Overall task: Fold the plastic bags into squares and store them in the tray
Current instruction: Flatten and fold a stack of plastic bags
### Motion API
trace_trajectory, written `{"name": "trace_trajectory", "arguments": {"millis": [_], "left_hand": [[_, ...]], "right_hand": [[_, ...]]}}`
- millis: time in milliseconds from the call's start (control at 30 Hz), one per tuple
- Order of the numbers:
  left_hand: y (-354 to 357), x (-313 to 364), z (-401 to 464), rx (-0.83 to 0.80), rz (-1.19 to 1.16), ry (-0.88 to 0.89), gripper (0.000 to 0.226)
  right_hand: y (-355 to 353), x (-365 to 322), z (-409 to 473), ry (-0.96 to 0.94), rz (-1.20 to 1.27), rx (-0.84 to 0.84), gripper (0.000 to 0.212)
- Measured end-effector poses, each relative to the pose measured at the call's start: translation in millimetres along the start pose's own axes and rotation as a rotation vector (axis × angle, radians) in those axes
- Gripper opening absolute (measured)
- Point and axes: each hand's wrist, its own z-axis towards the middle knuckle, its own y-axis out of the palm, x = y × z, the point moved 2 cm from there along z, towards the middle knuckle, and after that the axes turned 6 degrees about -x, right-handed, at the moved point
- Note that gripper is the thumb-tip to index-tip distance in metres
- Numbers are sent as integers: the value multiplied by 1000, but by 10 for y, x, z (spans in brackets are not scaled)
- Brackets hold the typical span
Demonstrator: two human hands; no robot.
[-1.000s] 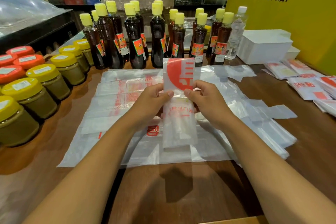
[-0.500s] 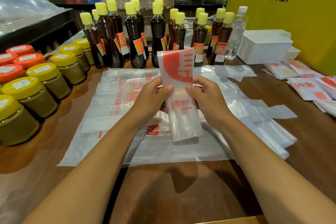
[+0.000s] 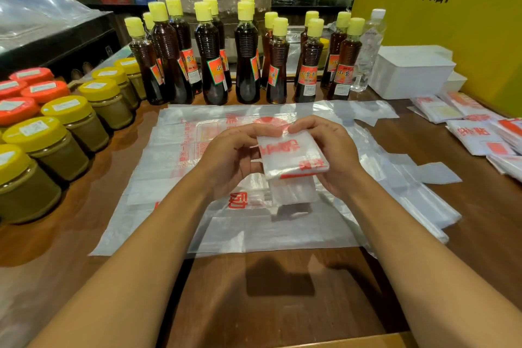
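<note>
Both hands hold a white plastic bag with red print, folded down into a near square, above the table. My left hand pinches its left edge and my right hand grips its right side, fingers curled over the top. A loose end of the bag hangs below the fold. Under it lies a stack of flat plastic bags spread on the wooden table. The white tray stands at the back right. Several folded bags lie to the right of the stack.
Dark bottles with yellow caps line the back. Jars with yellow and orange lids crowd the left side. A clear water bottle stands next to the tray. A yellow sign rises at the right. The wooden table shows near me.
The upright top half of the bag has been folded down toward me over the lower part. The bag is now a compact near square held between both hands.
</note>
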Motion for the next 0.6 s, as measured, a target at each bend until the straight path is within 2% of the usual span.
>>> {"name": "trace_trajectory", "arguments": {"millis": [100, 167, 233, 267, 333, 400, 467, 533, 600], "left_hand": [[-6, 9, 16, 45, 101, 12, 30], [-14, -5, 37, 139, 235, 31, 23], [-18, -25, 62, 202, 286, 52, 18], [-26, -39, 69, 224, 284, 49, 22], [-30, -47, 61, 220, 286, 6, 27], [2, -55, 41, 114, 295, -99, 24], [41, -84, 18, -11, 329, -188, 31], [54, -93, 16, -41, 384, -197, 38], [52, -72, 28, -9, 463, -147, 36]], "right_hand": [[5, 25, 16, 43, -39, 4, 22], [54, 35, -6, 21, -191, -22, 11], [88, 61, -15, -9, -262, -75, 36], [91, 79, -17, -16, -246, -83, 50], [76, 88, -3, -45, -270, -30, 65], [52, 71, 7, -68, -316, 42, 61], [38, 44, -3, -75, -314, 89, 53], [21, 39, -5, -71, -314, 112, 47], [14, 39, 1, -56, -293, 134, 43]]}}
